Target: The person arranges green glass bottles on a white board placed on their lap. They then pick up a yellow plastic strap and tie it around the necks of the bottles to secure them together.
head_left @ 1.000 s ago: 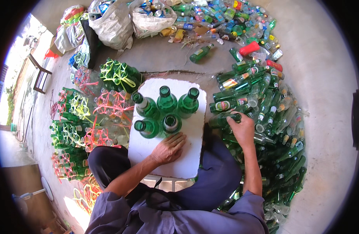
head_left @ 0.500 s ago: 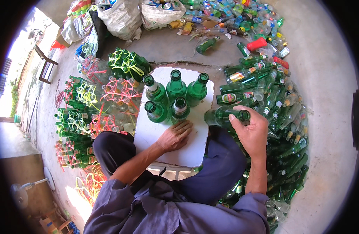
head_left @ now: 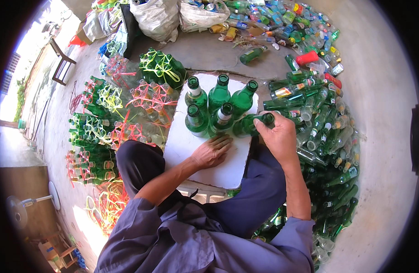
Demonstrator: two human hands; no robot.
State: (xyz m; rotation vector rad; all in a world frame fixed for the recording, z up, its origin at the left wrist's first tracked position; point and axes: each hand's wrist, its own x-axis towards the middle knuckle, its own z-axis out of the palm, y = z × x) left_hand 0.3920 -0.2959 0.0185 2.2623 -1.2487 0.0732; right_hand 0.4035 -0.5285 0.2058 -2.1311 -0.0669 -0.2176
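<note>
Several green glass bottles (head_left: 219, 95) stand upright in a cluster on a white board (head_left: 182, 161) before me. My left hand (head_left: 212, 150) lies on the board just below them, fingers extended, fingertips at the foot of the front middle bottle; whether they touch it I cannot tell. My right hand (head_left: 278, 139) grips another green bottle (head_left: 246, 127) by its upper part. This bottle leans, neck to the right, its base over the board's right side close beside the front middle bottle.
Loose bottles (head_left: 332, 186) are heaped at my right. Bundles of bottles tied with coloured strapping (head_left: 89, 132) fill the left side, near tangled straps (head_left: 107, 204) and a fan (head_left: 18, 211). White sacks (head_left: 152, 20), plastic bottles and a chair (head_left: 61, 63) lie farther off.
My right hand has brought its bottle leftward from the pile onto the board's right side, beside the standing ones. My left hand stays at their foot. The view has shifted somewhat.
</note>
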